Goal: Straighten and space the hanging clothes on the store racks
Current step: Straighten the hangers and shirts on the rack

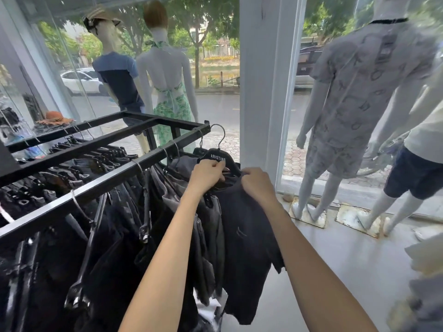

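Shirt: a black shirt (247,231) hangs at the near right end of the rack, in front of the other clothes, its hem loose above the floor.
Hanger: a black hanger (219,157) lettered "ARISTINO" carries the shirt; its wire hook rises just beside the rack's far right corner, and whether it rests on the rail cannot be told.
Left hand: the left hand (207,174) has its fingers curled and pinches the hanger just below the lettering, at the shirt's neck.
Right hand: the right hand (257,183) is curled tight, gripping the shirt's fabric at the shoulder, just beside the left hand.
Rack: a black square-tube rack (100,185) runs from lower left to the corner by the hanger.
Other clothes: dark clothes (115,212) hang packed under the rails on clip hangers, several tilted.
Hat: an orange hat (55,117) lies beyond the rack at left.
Mannequins: one mannequin in a blue top (117,80) and one mannequin in a green dress (171,101) stand behind the rack at the window; one mannequin in a grey patterned set (354,92) stands right of the white pillar (261,92).
Floor: pale grey floor (347,259).
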